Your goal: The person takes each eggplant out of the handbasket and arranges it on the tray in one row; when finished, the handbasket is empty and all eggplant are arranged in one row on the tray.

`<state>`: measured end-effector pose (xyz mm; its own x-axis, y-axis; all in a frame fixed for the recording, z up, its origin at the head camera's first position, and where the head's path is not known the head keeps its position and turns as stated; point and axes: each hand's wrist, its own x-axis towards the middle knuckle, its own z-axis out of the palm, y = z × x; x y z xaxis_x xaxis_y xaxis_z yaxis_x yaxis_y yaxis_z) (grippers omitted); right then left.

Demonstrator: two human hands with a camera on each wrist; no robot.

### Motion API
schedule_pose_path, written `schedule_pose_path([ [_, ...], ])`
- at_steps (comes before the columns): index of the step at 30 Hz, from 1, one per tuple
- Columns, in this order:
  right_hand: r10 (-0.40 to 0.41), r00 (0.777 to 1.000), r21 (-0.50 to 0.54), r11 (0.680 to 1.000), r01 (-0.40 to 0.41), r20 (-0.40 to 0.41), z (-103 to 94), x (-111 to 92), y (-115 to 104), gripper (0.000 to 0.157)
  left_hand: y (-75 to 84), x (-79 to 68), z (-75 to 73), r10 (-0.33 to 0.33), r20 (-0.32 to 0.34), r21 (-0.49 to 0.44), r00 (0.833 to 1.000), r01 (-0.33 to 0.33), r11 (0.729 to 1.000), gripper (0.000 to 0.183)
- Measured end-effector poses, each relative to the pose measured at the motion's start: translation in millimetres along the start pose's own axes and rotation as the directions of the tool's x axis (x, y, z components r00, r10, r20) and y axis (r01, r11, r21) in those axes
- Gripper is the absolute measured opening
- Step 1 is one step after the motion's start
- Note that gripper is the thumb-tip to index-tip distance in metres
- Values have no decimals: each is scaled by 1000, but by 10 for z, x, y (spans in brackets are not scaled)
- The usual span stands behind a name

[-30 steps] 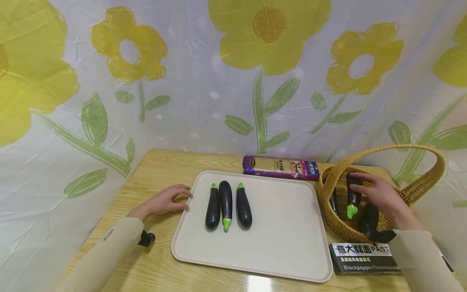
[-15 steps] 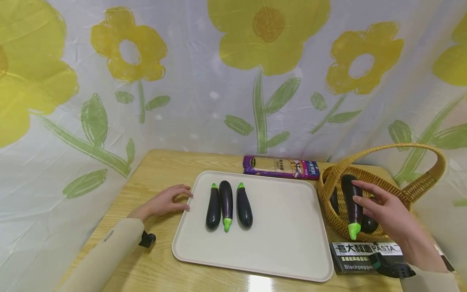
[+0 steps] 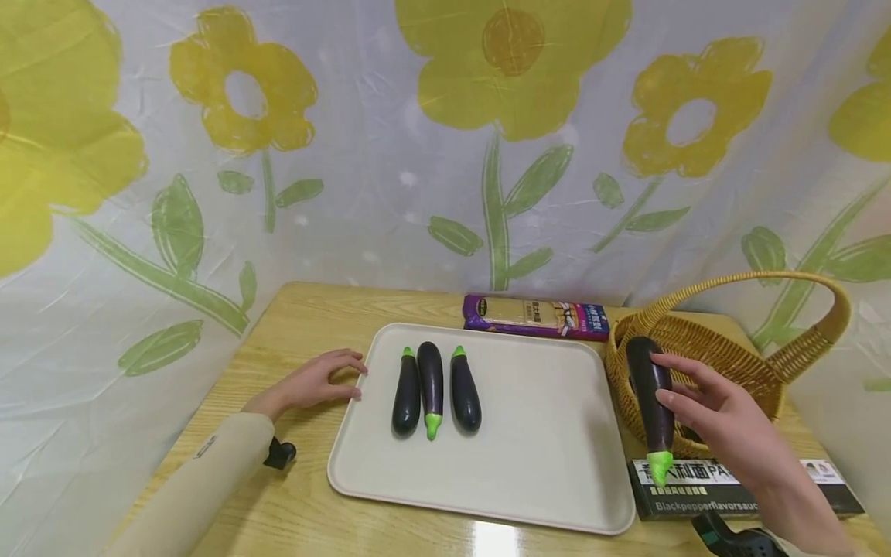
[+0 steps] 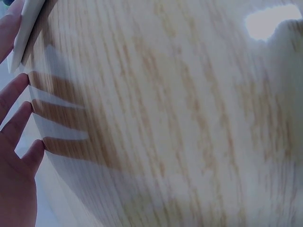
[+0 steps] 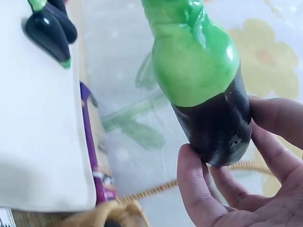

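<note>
My right hand (image 3: 738, 425) pinches a dark purple eggplant (image 3: 650, 394) with a bright green stem end, thumb on one side and fingers on the other. It hangs stem down over the left rim of the wicker basket (image 3: 717, 344). In the right wrist view the green cap of this eggplant (image 5: 194, 71) fills the upper middle. Three more eggplants lie side by side on the white tray (image 3: 543, 464); the middle eggplant (image 3: 431, 383) has its stem toward me. My left hand (image 3: 316, 383) rests with loose fingers at the tray's left rim.
A purple pasta packet (image 3: 536, 317) lies behind the tray. In front of the basket is a black and white box (image 3: 696, 507) marked as pasta, partly covered by my right forearm. The basket's tall handle (image 3: 752, 278) arches up. A flowered curtain (image 3: 369, 216) hangs behind the wooden table.
My right hand has lifted the eggplant out of the basket and carried it left and toward me, to the basket's tray side. My left hand and the tray's eggplants have stayed put.
</note>
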<state>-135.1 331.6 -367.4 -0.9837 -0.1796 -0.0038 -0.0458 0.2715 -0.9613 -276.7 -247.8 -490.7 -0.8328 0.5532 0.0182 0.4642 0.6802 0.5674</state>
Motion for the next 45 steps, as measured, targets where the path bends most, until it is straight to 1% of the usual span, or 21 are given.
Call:
schedule_pose_path([
  [3, 19, 1000, -101, 995, -18, 13, 95, 58, -43, 51, -11, -12, -13, -4, -9, 2, 1000, 4, 1000, 42],
  [5, 32, 999, -143, 989, -28, 27, 153, 117, -55, 52, -18, -18, -16, -4, -10, 7, 1000, 4, 1000, 41],
  [9, 47, 997, -185, 982, -35, 64, 262, 283, -29, 55, -19, -30, -16, -19, 1, 4, 1000, 19, 1000, 41],
  [13, 77, 991, -167, 984, -58, 109, 369, 481, 46, 58, -1, -26, -15, -31, 9, 0, 999, 31, 1000, 42],
  [17, 97, 984, -145, 987, -76, 147, 468, 662, 139, 59, 3, 1, 0, -7, 11, 6, 1000, 7, 1000, 41],
  [18, 92, 984, -154, 986, -68, 154, 497, 707, 164, 59, 1, 7, 4, 1, 10, 11, 1000, -1, 1000, 41],
  [20, 79, 982, -139, 989, -55, 171, 571, 803, 214, 57, -3, 17, 8, 3, 5, 14, 1000, -3, 1000, 40],
  [24, 56, 978, -132, 991, -30, 199, 767, 997, 307, 51, -12, 22, 1, 7, 0, 21, 1000, -7, 1000, 40],
  [26, 83, 976, -160, 986, -51, 201, 884, 1083, 343, 48, -13, 20, -4, 2, 4, 13, 1000, -2, 1000, 41],
  [31, 141, 970, -266, 960, -85, 200, 1156, 1258, 397, 44, -4, 3, -8, -9, 17, 4, 1000, 8, 1000, 43],
  [33, 121, 969, -273, 960, -59, 216, 1239, 1309, 396, 44, -1, 3, -7, -8, 18, 6, 1000, 8, 1000, 43],
  [34, 105, 968, -272, 962, -40, 228, 1281, 1312, 349, 43, 1, 2, -7, -9, 19, 7, 1000, 9, 1000, 43],
  [37, 55, 969, -283, 959, 16, 241, 1382, 1395, 359, 42, 9, 4, -10, -19, 24, 6, 1000, 18, 1000, 42],
  [40, 30, 970, -303, 952, 46, 241, 1461, 1479, 370, 42, 14, 3, -14, -20, 27, 6, 999, 20, 1000, 42],
  [41, 23, 971, -306, 951, 53, 240, 1480, 1528, 423, 42, 14, 4, -15, -18, 26, 6, 999, 18, 1000, 41],
  [45, -4, 972, -307, 948, 78, 236, 1567, 1605, 439, 41, 14, 4, -18, -3, 18, 6, 1000, 3, 1000, 40],
])
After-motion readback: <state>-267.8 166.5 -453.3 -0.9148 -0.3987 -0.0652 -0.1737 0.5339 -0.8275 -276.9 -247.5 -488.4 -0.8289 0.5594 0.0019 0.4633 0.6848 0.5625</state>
